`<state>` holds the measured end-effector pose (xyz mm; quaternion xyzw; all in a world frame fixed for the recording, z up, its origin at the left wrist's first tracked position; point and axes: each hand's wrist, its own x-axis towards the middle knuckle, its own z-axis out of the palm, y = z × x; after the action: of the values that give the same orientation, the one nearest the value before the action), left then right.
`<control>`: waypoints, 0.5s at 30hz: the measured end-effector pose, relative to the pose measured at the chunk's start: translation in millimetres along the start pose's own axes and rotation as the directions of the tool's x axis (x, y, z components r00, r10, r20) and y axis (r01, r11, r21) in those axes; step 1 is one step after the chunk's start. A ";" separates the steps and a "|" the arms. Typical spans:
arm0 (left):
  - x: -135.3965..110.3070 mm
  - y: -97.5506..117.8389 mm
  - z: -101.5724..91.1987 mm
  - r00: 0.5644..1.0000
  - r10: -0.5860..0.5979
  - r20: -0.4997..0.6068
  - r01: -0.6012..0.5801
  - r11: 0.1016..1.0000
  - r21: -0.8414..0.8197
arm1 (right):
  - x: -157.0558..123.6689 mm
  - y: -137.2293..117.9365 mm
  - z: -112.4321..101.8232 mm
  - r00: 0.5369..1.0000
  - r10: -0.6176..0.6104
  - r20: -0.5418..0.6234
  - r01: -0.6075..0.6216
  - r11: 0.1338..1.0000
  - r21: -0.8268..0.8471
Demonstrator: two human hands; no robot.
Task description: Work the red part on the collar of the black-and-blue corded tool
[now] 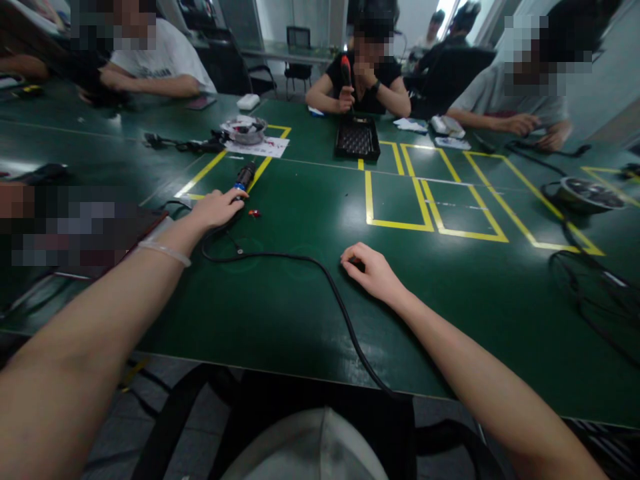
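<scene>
Stretched out to the left, my left hand [217,210] is closed around an electric screwdriver [245,177] with a dark body and a blue ring. The tool lies on the green table, its tip pointing away from me. Just right of that hand sits a small red piece [255,213]. A black cable [300,256] curves over the table to the front edge, passing between my hands. My right hand [373,270] rests on the table with curled fingers, thumb and fingertips together. A dark spot shows inside the curl; whether it is an object or shadow is unclear.
Yellow tape rectangles [399,225] mark the table [295,313]. Farther off are a bowl of parts [245,131] on paper and a black tray [357,139]. At right lie another bowl [590,193] and coiled cables [580,280]. Several people sit around; one holds a red-handled screwdriver [346,70].
</scene>
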<state>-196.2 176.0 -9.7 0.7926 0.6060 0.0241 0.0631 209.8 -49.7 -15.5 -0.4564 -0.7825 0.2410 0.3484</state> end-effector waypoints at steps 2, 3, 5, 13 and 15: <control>-3.6 7.8 -3.2 0.998 -0.066 -0.011 0.066 0.997 0.031 | 0.1 -0.6 0.4 1.000 -0.004 0.000 0.004 1.000 0.002; -5.4 11.6 -5.2 0.998 -0.069 -0.008 0.069 0.996 0.048 | 0.1 -1.2 0.4 1.000 -0.005 -0.001 0.005 1.000 0.004; -8.7 18.7 -9.0 1.000 -0.022 0.018 0.021 0.997 0.073 | 0.2 -2.5 0.1 1.000 -0.006 -0.001 0.006 1.000 0.005; -33.1 63.3 -8.7 0.990 0.128 0.060 -0.133 0.988 0.084 | 0.3 -3.2 -0.8 1.000 0.005 -0.002 -0.005 1.000 -0.003; -43.3 83.0 -6.8 0.987 0.152 0.056 -0.155 0.986 0.053 | 0.5 -2.4 -0.9 1.000 0.003 -0.008 -0.003 1.000 -0.010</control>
<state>-128.9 113.4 9.4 0.8387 0.5418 -0.0090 0.0538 209.0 -50.4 -13.0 -0.4604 -0.7816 0.2358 0.3486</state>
